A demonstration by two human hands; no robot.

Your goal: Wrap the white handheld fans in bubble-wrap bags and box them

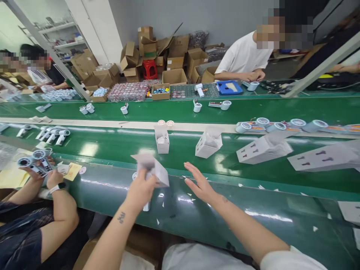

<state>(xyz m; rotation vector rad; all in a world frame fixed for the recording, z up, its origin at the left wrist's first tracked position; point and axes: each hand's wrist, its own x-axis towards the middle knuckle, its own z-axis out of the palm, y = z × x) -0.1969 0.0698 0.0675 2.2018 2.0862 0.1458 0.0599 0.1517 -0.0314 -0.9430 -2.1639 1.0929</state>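
My left hand [142, 189] grips an open white cardboard box [161, 171], its fingers at the box's mouth. The box is tilted on the near edge of the bench, and its flap is smeared by motion. Under my left wrist a white handheld device [146, 206] is partly hidden; only its handle end and a bit of its round head show. To the right of the box, my right hand [200, 184] is held open above the bench, fingers stretched out and touching nothing.
Several open white boxes [210, 142] stand or lie on the green conveyor belt [185, 165]. White round-headed devices [60, 137] lie farther left. A co-worker's hands [42, 174] hold similar devices at left. Another person [242, 56] sits across. Paper scraps [192, 200] dot the bench.
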